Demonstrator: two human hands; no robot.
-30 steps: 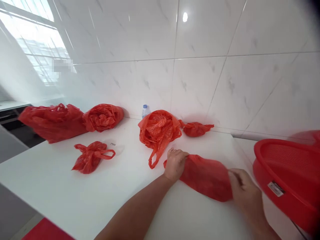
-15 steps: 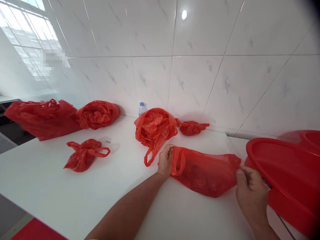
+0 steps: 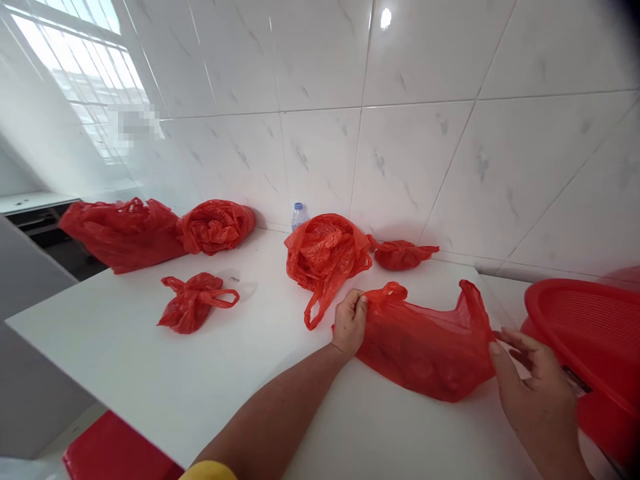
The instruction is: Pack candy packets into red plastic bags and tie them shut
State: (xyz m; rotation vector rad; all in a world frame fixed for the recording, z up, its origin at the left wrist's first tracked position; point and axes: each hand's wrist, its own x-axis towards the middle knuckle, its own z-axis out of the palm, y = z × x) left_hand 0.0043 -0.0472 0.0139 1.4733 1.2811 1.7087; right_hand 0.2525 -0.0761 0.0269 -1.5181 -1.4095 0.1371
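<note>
Lower right: left hand and right hand, fingers clamped on opposite sides of a red bag; hard pulling could tear it.

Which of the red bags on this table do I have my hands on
The front-right bag, nearest the red basket. Your left hand grips one end and your right hand is at the other; no hand touches the other bags.
</note>
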